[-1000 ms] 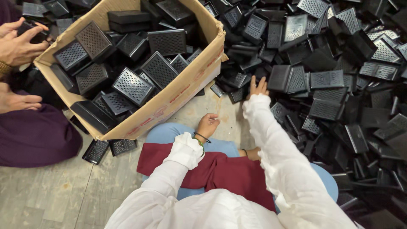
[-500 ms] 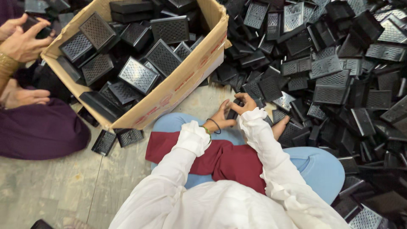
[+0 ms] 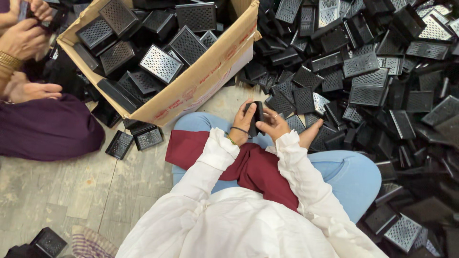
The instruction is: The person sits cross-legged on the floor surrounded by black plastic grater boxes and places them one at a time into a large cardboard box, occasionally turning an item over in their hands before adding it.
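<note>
While the person sits cross-legged on the floor, both hands meet over the lap on one small black plastic grille piece [image 3: 255, 116]: the left hand [image 3: 244, 122] cups it from the left, the right hand [image 3: 273, 125] pinches its right edge. Turning it flat between the fingertips would show both faces properly, I'd say. Far left stands the open cardboard box [image 3: 205, 79] of like pieces; right, a loose black heap [image 3: 373, 71]; at the left edge, another person's hands [image 3: 26, 40].
</note>
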Available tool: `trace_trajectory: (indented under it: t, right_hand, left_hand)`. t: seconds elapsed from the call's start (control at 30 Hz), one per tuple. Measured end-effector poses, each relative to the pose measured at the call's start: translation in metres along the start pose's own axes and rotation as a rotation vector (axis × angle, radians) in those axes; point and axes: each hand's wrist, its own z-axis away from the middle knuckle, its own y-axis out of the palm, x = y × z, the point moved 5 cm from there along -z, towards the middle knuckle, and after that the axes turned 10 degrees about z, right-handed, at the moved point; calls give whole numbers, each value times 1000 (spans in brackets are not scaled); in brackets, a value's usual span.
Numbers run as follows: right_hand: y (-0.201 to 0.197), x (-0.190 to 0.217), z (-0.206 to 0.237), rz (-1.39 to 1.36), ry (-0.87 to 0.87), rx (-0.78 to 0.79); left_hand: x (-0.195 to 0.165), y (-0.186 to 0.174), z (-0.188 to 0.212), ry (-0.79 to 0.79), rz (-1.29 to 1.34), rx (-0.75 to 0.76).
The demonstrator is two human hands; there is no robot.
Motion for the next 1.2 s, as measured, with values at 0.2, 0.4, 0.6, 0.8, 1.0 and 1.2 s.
trace_trajectory:
  t: [0.2,0.4,0.6,0.8,1.0,1.2]
  right_hand:
    - [-11,69,32,504,28,-400]
    - [8,94,36,851,-172,-435]
    - [16,33,11,227,-243,-153]
    - [1,3,4,9,-91,-281]
    - [23,16,14,24,-161,-275]
    - [21,32,21,-101,-34,-238]
  left_hand:
    - [-30,25,10,-161,277,47]
    - [-25,33,15,-283,183,34]
    - [-25,37,18,-163,15,19]
    - [-33,29,8,-77,13,-75]
    - [-46,50,13,207,-296,86]
    - [-54,68,45,105,-200,156]
